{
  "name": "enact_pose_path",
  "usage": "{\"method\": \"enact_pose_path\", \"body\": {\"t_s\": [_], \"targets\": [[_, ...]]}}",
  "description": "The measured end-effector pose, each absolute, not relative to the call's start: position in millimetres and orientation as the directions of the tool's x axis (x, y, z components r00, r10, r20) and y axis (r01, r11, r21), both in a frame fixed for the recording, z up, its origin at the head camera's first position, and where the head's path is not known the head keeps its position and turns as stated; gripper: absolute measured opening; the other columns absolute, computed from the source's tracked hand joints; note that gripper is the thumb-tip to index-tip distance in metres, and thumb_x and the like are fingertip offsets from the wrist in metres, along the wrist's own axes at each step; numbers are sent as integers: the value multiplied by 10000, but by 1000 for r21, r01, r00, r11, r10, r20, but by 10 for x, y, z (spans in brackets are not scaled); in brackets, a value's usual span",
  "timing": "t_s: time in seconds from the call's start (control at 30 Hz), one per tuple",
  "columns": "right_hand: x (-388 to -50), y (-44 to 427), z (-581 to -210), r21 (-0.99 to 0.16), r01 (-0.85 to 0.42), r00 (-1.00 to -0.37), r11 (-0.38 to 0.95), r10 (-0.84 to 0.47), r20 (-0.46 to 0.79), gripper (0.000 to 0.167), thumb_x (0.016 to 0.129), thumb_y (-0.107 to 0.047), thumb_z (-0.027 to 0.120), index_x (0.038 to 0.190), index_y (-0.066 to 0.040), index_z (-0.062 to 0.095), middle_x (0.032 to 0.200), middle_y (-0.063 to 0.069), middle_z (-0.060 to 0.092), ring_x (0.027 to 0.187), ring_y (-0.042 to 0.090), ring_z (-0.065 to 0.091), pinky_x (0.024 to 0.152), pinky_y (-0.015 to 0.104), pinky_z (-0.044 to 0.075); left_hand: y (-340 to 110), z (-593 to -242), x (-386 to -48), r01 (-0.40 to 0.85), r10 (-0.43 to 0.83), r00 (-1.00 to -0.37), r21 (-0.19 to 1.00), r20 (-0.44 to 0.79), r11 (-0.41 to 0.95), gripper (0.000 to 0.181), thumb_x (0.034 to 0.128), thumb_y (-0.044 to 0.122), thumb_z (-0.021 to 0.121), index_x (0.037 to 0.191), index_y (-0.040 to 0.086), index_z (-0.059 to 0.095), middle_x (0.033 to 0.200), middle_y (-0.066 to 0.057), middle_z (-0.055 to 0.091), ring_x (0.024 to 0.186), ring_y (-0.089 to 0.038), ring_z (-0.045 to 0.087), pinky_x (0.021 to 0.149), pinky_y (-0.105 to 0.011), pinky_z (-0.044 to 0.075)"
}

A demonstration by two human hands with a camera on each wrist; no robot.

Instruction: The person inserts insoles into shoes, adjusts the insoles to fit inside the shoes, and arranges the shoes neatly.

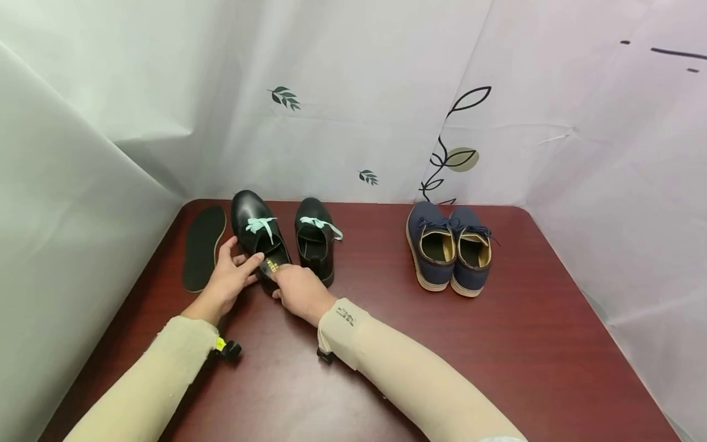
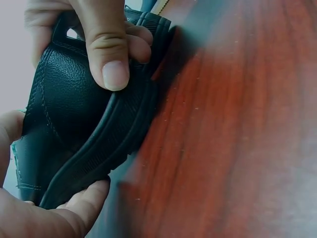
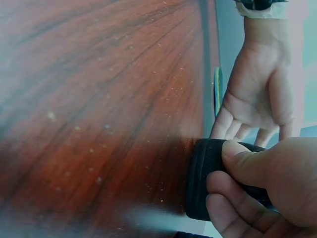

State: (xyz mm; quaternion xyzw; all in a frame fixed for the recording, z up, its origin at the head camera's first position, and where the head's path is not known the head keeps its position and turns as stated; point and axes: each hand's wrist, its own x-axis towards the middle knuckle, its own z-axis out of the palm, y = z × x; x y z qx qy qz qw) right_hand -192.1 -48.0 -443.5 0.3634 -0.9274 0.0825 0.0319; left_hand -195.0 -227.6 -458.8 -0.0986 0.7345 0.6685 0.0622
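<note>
A black leather shoe [image 1: 247, 210] with mint-green laces stands toe-away at the table's back left, gold print showing on its insole. My left hand [image 1: 227, 279] holds its left side; the left wrist view has those fingers [image 2: 89, 203] under the sole's edge. At the heel, my right hand [image 1: 302, 290] grips the shoe, thumb [image 3: 237, 151] and curled fingers on the heel in the right wrist view. Whether any right fingers reach inside the shoe is hidden. The matching black shoe [image 1: 310, 209] stands just to the right. Left of my left hand lies a dark loose insole [image 1: 203, 248].
A pair of navy shoes [image 1: 436, 270] with tan-edged soles stands at the back right of the reddish-brown table [image 1: 442, 356]. White curtains [image 1: 353, 73] with leaf prints rise behind the table and at both sides.
</note>
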Motion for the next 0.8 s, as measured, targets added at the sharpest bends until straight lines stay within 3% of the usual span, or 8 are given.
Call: {"method": "enact_pose_path", "body": {"t_s": [0.17,0.43,0.67,0.8], "targets": [[-1892,-439,-4466,-123,-697,-717,706,-683,142,132,908,-300,749,1009,-217,725,969,-44,666,896,95,681,760,266,554,-2259,-4599,-1877,-204,-91,-976,975,-196,85,948,995,359,601,1600,220,-116,1517,-271,268,1258,-244,492,831,-185,528],[-1790,-275,-4484,-129,-743,-669,657,-722,176,130,928,-298,726,1014,-203,714,981,-58,650,863,91,669,736,260,549,-2196,-4535,-1717,-142,-164,-978,987,-128,81,897,972,200,645,1591,198,-4,1366,-197,361,940,-23,603,797,-227,562],[-1585,-77,-4367,-91,-807,-584,583,-767,267,121,955,-300,689,1007,-192,685,946,-59,628,795,83,656,694,241,536,-2096,-4394,-1508,-64,-161,-985,998,-59,26,870,934,119,700,1564,198,105,1274,-95,388,955,-20,631,770,-202,563],[-1485,62,-4283,-99,-811,-578,577,-761,295,116,971,-306,668,1011,-197,664,930,-73,605,784,90,646,674,239,530,-2003,-4278,-1453,2,-136,-991,998,10,63,849,922,95,709,1558,191,154,1226,-64,442,969,-39,634,775,-182,549]]}}
